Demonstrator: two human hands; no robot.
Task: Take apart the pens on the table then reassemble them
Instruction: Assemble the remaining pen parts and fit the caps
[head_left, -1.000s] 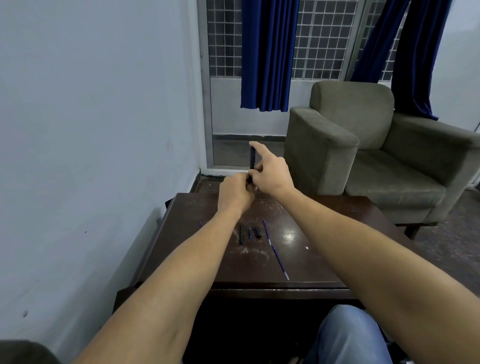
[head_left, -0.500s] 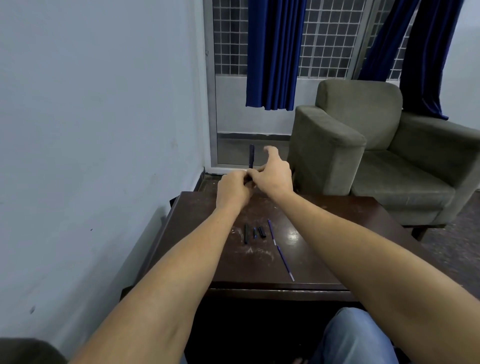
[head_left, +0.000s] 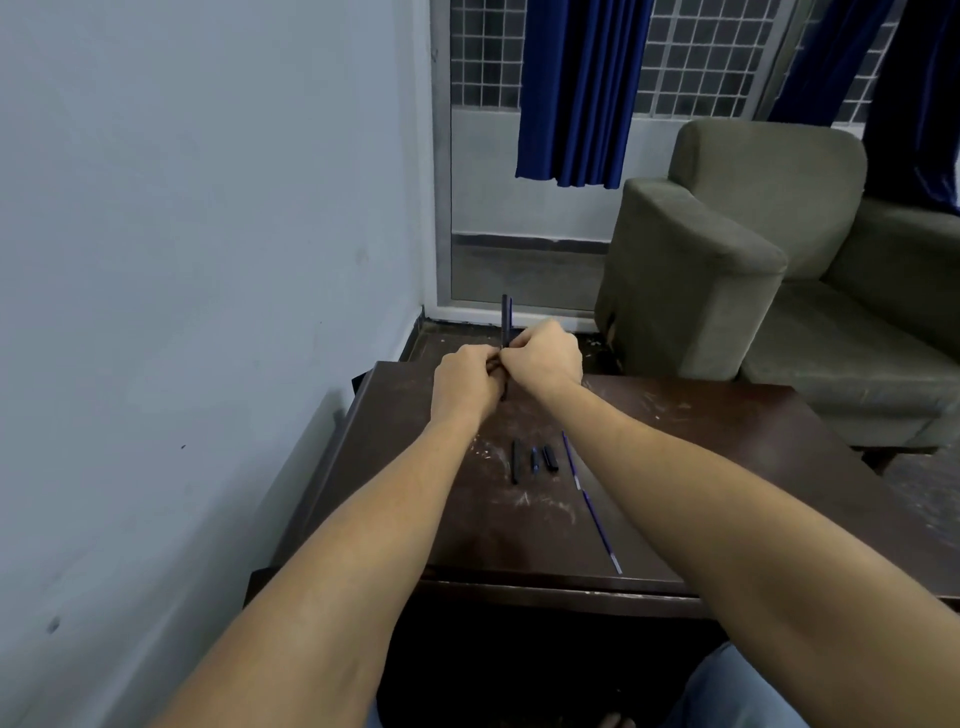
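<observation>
Both hands meet above the far part of the dark wooden table (head_left: 727, 467). A dark pen (head_left: 506, 319) stands upright between them, its top end sticking up above the knuckles. My left hand (head_left: 467, 382) grips its lower part and my right hand (head_left: 545, 356) is closed around it just above. On the table nearer me lie a dark pen barrel (head_left: 515, 461), a small blue piece (head_left: 534, 460), a short black piece (head_left: 550, 458) and a long thin blue refill (head_left: 589, 499).
A grey-green armchair (head_left: 769, 270) stands beyond the table to the right. A pale wall (head_left: 182, 260) runs close along the table's left side. Blue curtains (head_left: 576, 88) hang over a gridded window at the back. A knee in jeans (head_left: 727, 691) shows at the bottom.
My right index finger, pointing up along the pen a second ago, has curled down so the right hand is now closed on the pen. The parts on the table have not moved.
</observation>
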